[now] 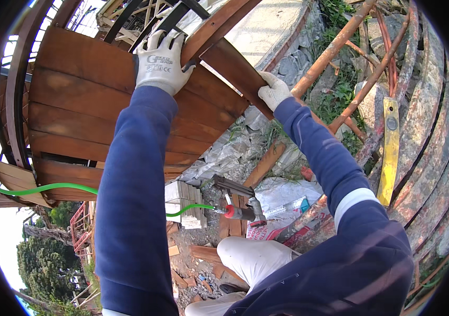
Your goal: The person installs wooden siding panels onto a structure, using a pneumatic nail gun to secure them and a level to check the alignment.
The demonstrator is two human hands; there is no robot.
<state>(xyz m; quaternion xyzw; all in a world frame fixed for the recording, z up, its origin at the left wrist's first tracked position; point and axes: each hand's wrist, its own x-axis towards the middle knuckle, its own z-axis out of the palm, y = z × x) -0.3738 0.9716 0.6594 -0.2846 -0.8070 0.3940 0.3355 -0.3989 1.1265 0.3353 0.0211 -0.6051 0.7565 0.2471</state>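
Both my hands wear white gloves with dark fingertips. My left hand (162, 62) curls its fingers over the top edge of the brown plank cladding (82, 100), its thumb stretched toward a slanting brown beam (219, 27). Against that beam's lower right side lies a short dark brown wooden board (235, 68), sloping down to the right. Its right end is gripped by my right hand (273, 90), fingers over the upper edge. A narrow bright gap shows along part of the board's lower edge.
An air nail gun (243, 210) with a green hose (190, 208) rests below, beside stacked pale slabs (185, 203) and a white sack (282, 189). A yellow spirit level (390, 147) leans at right by rusty pipes (335, 47) and weathered curved timbers (419, 131). Rubble and offcuts litter the ground.
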